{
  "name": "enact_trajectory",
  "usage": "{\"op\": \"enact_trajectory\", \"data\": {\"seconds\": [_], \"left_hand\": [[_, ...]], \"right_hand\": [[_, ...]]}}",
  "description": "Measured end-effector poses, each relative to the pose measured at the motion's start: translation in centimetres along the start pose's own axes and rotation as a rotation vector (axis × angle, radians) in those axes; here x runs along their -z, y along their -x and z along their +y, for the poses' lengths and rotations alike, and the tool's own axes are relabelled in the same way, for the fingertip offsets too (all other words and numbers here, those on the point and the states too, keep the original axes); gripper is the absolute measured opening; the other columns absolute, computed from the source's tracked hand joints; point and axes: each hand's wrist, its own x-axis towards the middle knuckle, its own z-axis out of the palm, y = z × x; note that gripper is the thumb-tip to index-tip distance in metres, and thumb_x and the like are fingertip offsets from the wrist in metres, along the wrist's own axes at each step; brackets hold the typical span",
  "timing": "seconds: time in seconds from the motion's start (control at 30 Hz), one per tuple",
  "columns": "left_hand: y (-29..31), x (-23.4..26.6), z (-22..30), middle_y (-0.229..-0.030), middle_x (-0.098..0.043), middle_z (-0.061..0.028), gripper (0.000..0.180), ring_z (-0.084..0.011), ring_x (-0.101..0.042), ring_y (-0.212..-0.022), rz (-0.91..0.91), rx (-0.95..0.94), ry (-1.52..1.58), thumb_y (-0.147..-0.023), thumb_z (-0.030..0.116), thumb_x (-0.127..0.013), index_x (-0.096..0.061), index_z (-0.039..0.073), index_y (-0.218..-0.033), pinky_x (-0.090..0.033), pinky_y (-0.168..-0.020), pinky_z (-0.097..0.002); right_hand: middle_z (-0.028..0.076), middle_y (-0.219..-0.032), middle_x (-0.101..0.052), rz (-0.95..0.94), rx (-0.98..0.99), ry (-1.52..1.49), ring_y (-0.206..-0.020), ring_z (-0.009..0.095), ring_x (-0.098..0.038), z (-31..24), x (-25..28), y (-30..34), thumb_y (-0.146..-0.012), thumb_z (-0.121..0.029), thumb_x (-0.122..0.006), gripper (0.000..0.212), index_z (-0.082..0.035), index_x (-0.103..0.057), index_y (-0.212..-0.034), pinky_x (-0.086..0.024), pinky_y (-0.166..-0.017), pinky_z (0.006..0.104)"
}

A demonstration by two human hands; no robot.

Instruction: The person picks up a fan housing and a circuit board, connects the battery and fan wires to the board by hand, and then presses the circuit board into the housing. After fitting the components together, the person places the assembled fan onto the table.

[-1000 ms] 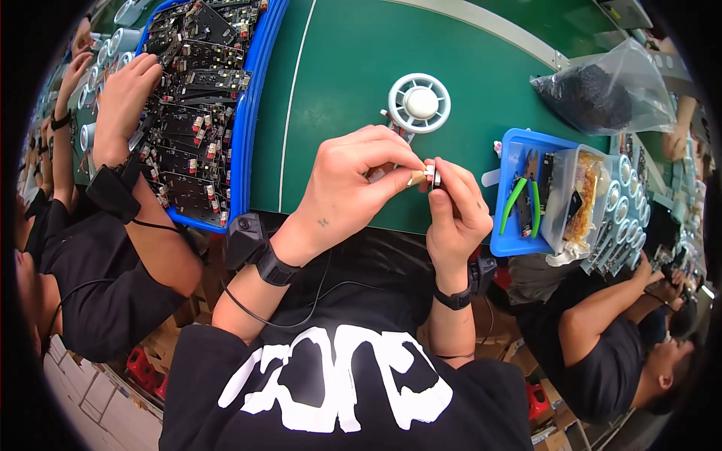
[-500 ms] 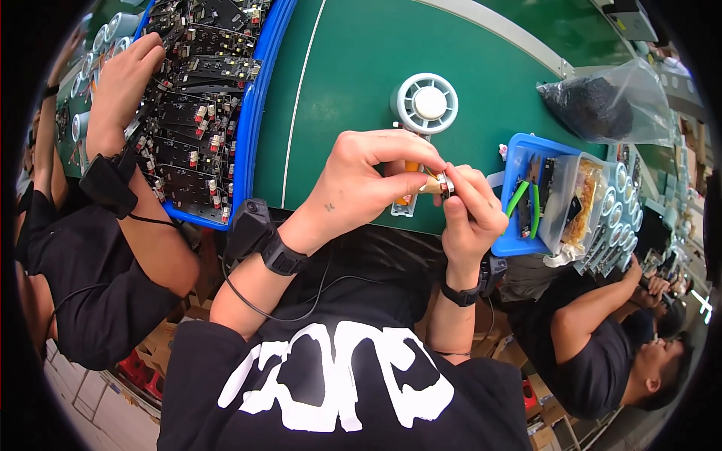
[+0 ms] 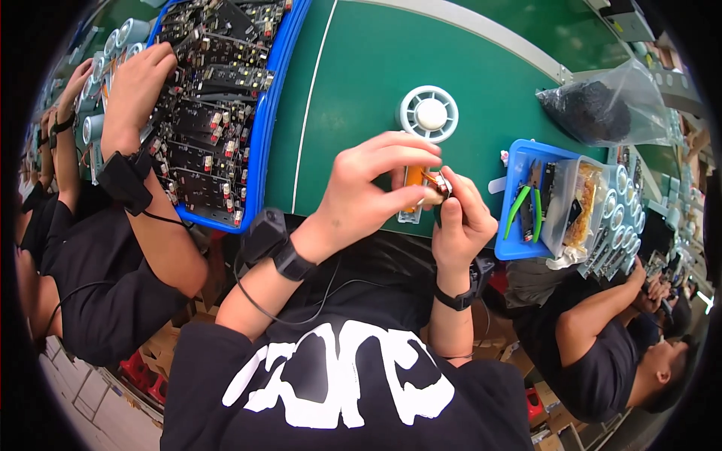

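Observation:
My right hand (image 3: 464, 225) pinches a small dark-and-white component (image 3: 444, 185) with thin orange wires (image 3: 432, 178) between thumb and fingers. To its left, my left hand (image 3: 368, 180) has index finger and thumb spread apart around the wires, the thumb tip close to the component; whether it touches is unclear. Beneath my hands lies a handheld fan with a round pale-blue head (image 3: 430, 114). An orange cell (image 3: 413, 179) shows in its slim body, which my fingers partly cover.
At left stands a blue crate (image 3: 268, 124) of black circuit boards, with a co-worker's hand (image 3: 139, 79) over it. A blue tray (image 3: 505, 244) at right holds green-handled pliers (image 3: 514, 210) and a clear box (image 3: 564, 203). Beyond lies a bag of dark material (image 3: 602, 109); another person sits right.
My left index finger and thumb have spread further apart. My right hand has shifted slightly left and down, keeping the component. The view has moved a little.

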Motion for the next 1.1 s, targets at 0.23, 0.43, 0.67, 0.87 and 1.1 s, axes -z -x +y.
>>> {"op": "enact_trajectory", "data": {"seconds": [0.23, 0.43, 0.67, 0.87, 1.1], "left_hand": [[0.6, -0.7, 0.4, -0.096, -0.071, -0.0060, 0.028, -0.0104, -0.065, -0.074, 0.292, 0.222, -0.251, -0.082, -0.009, -0.075, -0.072, 0.000, -0.108, -0.050, -0.061, -0.0230], [-0.1, -1.5, -1.1, -0.097, -0.070, -0.0091, 0.021, -0.0139, -0.064, -0.067, 0.249, -0.183, -0.384, -0.081, -0.002, -0.079, -0.074, 0.003, -0.100, -0.050, -0.056, -0.0266], [-0.4, -2.3, -1.2, -0.091, -0.068, -0.0068, 0.019, -0.0189, -0.064, -0.070, 0.262, -0.197, -0.407, -0.077, -0.005, -0.080, -0.073, 0.003, -0.093, -0.052, -0.057, -0.0297], [0.1, -2.0, -2.0, -0.095, -0.069, -0.0076, 0.023, -0.0193, -0.067, -0.074, 0.199, -0.344, -0.510, -0.075, -0.008, -0.080, -0.074, 0.004, -0.094, -0.052, -0.059, -0.0283], [-0.5, -0.7, -1.9, -0.094, -0.070, -0.0090, 0.026, -0.0237, -0.068, -0.075, 0.083, -0.477, -0.548, -0.072, -0.006, -0.080, -0.074, 0.005, -0.094, -0.056, -0.063, -0.0317]], "right_hand": [[0.012, -0.103, -0.069, 0.218, -0.375, -0.509, -0.080, 0.014, -0.063, -1.1, 0.2, -1.2, -0.103, -0.009, -0.058, 0.030, 0.008, -0.062, -0.128, -0.049, -0.068, 0.0258], [0.013, -0.109, -0.067, 0.237, -0.395, -0.544, -0.089, 0.014, -0.063, -1.9, 0.5, -1.1, -0.101, -0.007, -0.059, 0.032, 0.006, -0.060, -0.130, -0.049, -0.068, 0.0254], [0.011, -0.109, -0.067, 0.241, -0.384, -0.498, -0.089, 0.010, -0.061, -1.3, 0.3, -0.7, -0.094, 0.001, -0.065, 0.039, 0.003, -0.059, -0.132, -0.047, -0.069, 0.0225], [0.008, -0.105, -0.069, 0.175, -0.428, -0.378, -0.091, 0.009, -0.064, -1.8, -0.8, -1.9, -0.088, 0.009, -0.071, 0.042, 0.002, -0.061, -0.128, -0.051, -0.076, 0.0213], [0.007, -0.102, -0.071, 0.156, -0.468, -0.389, -0.093, 0.010, -0.067, -1.5, -0.3, -1.8, -0.089, 0.007, -0.073, 0.039, 0.003, -0.061, -0.126, -0.054, -0.081, 0.0224]]}}
